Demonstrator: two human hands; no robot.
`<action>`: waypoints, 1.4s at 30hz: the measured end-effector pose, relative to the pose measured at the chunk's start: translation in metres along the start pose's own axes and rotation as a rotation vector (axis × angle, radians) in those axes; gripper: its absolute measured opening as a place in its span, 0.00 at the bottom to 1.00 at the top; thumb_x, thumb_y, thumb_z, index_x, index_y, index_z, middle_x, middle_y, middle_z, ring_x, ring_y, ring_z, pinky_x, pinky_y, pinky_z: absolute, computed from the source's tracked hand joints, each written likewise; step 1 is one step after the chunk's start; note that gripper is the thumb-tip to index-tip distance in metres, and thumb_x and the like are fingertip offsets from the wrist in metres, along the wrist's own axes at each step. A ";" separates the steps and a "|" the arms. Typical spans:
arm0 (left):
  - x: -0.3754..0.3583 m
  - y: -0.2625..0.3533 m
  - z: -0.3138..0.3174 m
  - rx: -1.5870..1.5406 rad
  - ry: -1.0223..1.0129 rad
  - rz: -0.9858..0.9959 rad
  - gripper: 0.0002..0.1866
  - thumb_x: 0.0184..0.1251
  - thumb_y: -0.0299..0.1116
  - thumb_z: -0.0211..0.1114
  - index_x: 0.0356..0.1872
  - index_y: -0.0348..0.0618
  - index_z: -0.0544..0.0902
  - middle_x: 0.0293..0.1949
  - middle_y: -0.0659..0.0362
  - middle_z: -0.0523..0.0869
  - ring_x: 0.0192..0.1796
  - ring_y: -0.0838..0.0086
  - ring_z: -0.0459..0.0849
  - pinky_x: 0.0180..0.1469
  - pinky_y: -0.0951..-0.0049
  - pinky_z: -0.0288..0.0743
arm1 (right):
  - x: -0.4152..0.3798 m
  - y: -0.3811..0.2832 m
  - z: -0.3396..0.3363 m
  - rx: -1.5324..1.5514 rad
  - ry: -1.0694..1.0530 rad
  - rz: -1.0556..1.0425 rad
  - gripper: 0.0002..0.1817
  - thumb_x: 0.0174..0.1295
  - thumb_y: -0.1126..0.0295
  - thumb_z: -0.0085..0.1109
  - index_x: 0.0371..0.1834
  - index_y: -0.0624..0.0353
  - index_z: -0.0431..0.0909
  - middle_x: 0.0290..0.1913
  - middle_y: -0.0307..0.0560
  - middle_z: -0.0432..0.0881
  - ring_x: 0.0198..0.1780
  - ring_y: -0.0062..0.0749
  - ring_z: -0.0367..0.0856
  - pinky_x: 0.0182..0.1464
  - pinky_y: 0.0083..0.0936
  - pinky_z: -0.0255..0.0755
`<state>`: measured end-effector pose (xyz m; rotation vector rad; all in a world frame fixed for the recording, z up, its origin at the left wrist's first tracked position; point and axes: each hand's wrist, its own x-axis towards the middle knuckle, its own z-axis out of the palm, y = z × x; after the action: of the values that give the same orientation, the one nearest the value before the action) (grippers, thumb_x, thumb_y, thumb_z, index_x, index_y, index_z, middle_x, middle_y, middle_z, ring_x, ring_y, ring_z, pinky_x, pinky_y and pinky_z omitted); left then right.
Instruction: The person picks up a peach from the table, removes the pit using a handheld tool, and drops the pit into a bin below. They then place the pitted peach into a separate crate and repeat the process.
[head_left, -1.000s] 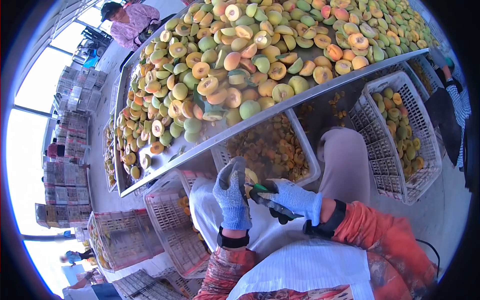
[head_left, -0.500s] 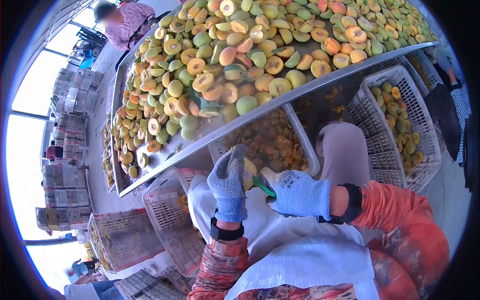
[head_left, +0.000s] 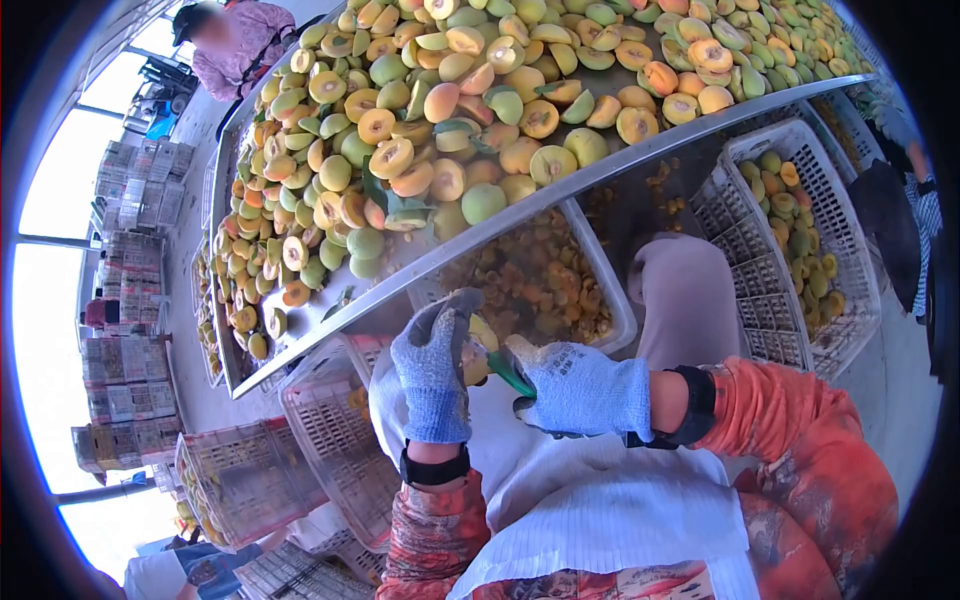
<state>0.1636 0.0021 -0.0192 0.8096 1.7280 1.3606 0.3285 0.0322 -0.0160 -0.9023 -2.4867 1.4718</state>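
Brightness: strong daylight, colours vivid and saturated.
Light source: tall windows (head_left: 60, 200) at the left edge, blown out to plain white with no detail.
Glare: pale sheen along the metal rim of the surface (head_left: 560, 195); the white apron (head_left: 600, 520) is nearly overexposed.
Shadows: deep shade under the surface, darkening the crate of fruit halves (head_left: 540, 285); soft shadow between the gloved hands.
Distortion: heavy fisheye; the straight rim bows into a curve, stacked crates (head_left: 125, 370) lean inward.
Edges: black circular vignette in all four corners.
Focus: centre sharp, glove knit readable; far figures small and soft, one face blurred.
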 end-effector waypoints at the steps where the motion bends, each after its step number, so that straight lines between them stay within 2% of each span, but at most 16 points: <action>1: 0.004 0.000 -0.003 0.057 -0.090 -0.036 0.13 0.65 0.32 0.59 0.44 0.32 0.82 0.41 0.54 0.85 0.40 0.74 0.82 0.45 0.76 0.76 | 0.002 -0.002 -0.001 0.109 -0.029 0.044 0.21 0.51 0.66 0.55 0.46 0.69 0.69 0.30 0.65 0.80 0.35 0.54 0.81 0.38 0.42 0.74; 3: 0.007 0.002 0.001 0.080 -0.057 -0.026 0.12 0.64 0.28 0.59 0.44 0.32 0.82 0.40 0.54 0.85 0.40 0.74 0.82 0.44 0.76 0.75 | 0.005 -0.009 -0.008 0.219 -0.063 0.086 0.20 0.51 0.67 0.55 0.45 0.70 0.70 0.30 0.65 0.79 0.35 0.55 0.81 0.39 0.43 0.74; 6: 0.008 0.003 0.014 0.655 0.186 0.781 0.11 0.64 0.24 0.58 0.45 0.33 0.81 0.43 0.55 0.84 0.41 0.75 0.81 0.47 0.77 0.73 | 0.011 -0.018 -0.015 0.545 -0.127 0.147 0.19 0.51 0.67 0.54 0.43 0.70 0.72 0.30 0.65 0.79 0.35 0.56 0.80 0.40 0.43 0.73; 8: 0.015 -0.003 0.009 0.597 0.168 0.717 0.11 0.65 0.25 0.58 0.45 0.33 0.81 0.43 0.55 0.84 0.41 0.74 0.80 0.46 0.77 0.73 | 0.017 -0.014 -0.009 0.562 -0.040 0.068 0.29 0.54 0.64 0.58 0.54 0.69 0.61 0.26 0.62 0.79 0.27 0.51 0.81 0.31 0.39 0.74; 9: 0.018 -0.003 0.009 0.539 0.150 0.655 0.10 0.66 0.26 0.57 0.45 0.32 0.81 0.43 0.56 0.83 0.41 0.74 0.80 0.46 0.77 0.73 | 0.018 -0.010 -0.002 0.561 -0.036 0.068 0.29 0.54 0.64 0.58 0.54 0.69 0.61 0.26 0.62 0.79 0.27 0.51 0.81 0.31 0.39 0.74; 10: 0.016 0.000 0.011 0.276 0.128 0.316 0.12 0.68 0.30 0.55 0.44 0.32 0.80 0.41 0.55 0.83 0.40 0.74 0.79 0.45 0.77 0.73 | 0.018 -0.006 0.009 0.281 0.116 0.015 0.28 0.54 0.64 0.58 0.54 0.70 0.62 0.25 0.62 0.79 0.27 0.50 0.81 0.29 0.39 0.74; 14: 0.023 0.005 0.014 -0.201 0.130 -0.041 0.15 0.68 0.36 0.53 0.40 0.32 0.81 0.39 0.55 0.83 0.37 0.74 0.79 0.40 0.75 0.74 | 0.018 -0.003 0.006 -0.208 0.258 -0.107 0.27 0.54 0.63 0.57 0.52 0.72 0.66 0.26 0.60 0.80 0.28 0.50 0.82 0.30 0.40 0.75; 25: 0.013 0.008 0.012 0.007 0.178 0.232 0.15 0.69 0.34 0.54 0.42 0.30 0.82 0.41 0.53 0.84 0.42 0.73 0.80 0.48 0.74 0.72 | 0.015 -0.006 -0.001 -0.090 0.130 -0.094 0.30 0.52 0.63 0.57 0.54 0.74 0.66 0.27 0.61 0.80 0.29 0.52 0.81 0.31 0.42 0.74; 29: 0.018 0.003 0.010 -0.401 0.129 -0.123 0.18 0.69 0.38 0.53 0.46 0.31 0.78 0.41 0.54 0.82 0.40 0.69 0.81 0.41 0.74 0.74 | 0.024 -0.005 -0.006 -0.392 0.111 -0.163 0.31 0.52 0.63 0.57 0.55 0.75 0.65 0.27 0.60 0.80 0.29 0.53 0.81 0.31 0.41 0.75; 31: 0.011 0.007 0.018 -0.417 0.149 -0.009 0.17 0.68 0.38 0.53 0.47 0.31 0.77 0.41 0.53 0.81 0.40 0.68 0.81 0.39 0.73 0.75 | 0.022 -0.009 -0.007 -0.328 0.137 -0.156 0.30 0.52 0.63 0.57 0.54 0.74 0.65 0.27 0.60 0.80 0.29 0.53 0.81 0.31 0.41 0.75; 33: 0.010 0.008 0.017 0.592 0.324 0.760 0.19 0.69 0.39 0.55 0.49 0.30 0.77 0.38 0.53 0.84 0.39 0.73 0.82 0.43 0.77 0.75 | 0.021 -0.013 -0.008 -0.258 0.157 -0.162 0.29 0.52 0.63 0.57 0.53 0.73 0.66 0.27 0.60 0.80 0.29 0.53 0.81 0.31 0.41 0.75; 34: 0.011 0.008 0.016 -0.066 0.201 0.444 0.15 0.63 0.31 0.54 0.44 0.29 0.79 0.43 0.53 0.83 0.39 0.72 0.80 0.41 0.73 0.75 | 0.019 -0.013 -0.009 -0.178 0.130 -0.144 0.28 0.52 0.63 0.57 0.52 0.73 0.67 0.27 0.60 0.80 0.30 0.53 0.81 0.32 0.41 0.75; 35: 0.016 0.008 0.010 -0.064 0.197 0.445 0.15 0.63 0.31 0.54 0.44 0.29 0.79 0.43 0.53 0.83 0.39 0.72 0.80 0.41 0.73 0.75 | 0.016 -0.011 -0.010 -0.097 0.108 -0.122 0.27 0.51 0.63 0.57 0.51 0.72 0.67 0.26 0.60 0.80 0.30 0.53 0.81 0.32 0.41 0.75; 37: 0.027 0.010 -0.008 0.074 -0.048 0.028 0.14 0.62 0.32 0.55 0.39 0.29 0.82 0.39 0.54 0.85 0.36 0.75 0.80 0.41 0.75 0.74 | 0.015 -0.008 -0.012 -0.076 0.050 -0.104 0.26 0.52 0.63 0.57 0.50 0.72 0.67 0.29 0.63 0.80 0.31 0.54 0.81 0.34 0.42 0.75; 40: 0.032 0.019 -0.003 0.146 -0.092 0.050 0.11 0.61 0.29 0.57 0.36 0.31 0.84 0.33 0.55 0.86 0.34 0.76 0.80 0.40 0.78 0.74 | 0.017 -0.014 -0.022 0.009 -0.051 -0.009 0.25 0.53 0.62 0.57 0.48 0.72 0.67 0.32 0.66 0.79 0.34 0.54 0.81 0.36 0.40 0.75; 42: 0.022 0.033 0.006 0.365 -0.006 0.092 0.10 0.60 0.26 0.59 0.38 0.32 0.84 0.35 0.56 0.86 0.35 0.77 0.81 0.41 0.78 0.74 | 0.018 -0.024 -0.032 0.397 -0.138 0.139 0.21 0.50 0.69 0.54 0.46 0.70 0.70 0.28 0.63 0.80 0.26 0.47 0.82 0.32 0.36 0.76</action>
<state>0.1582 0.0307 0.0086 1.1028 1.9857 1.1118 0.3158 0.0575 0.0169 -0.9359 -2.1269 2.0395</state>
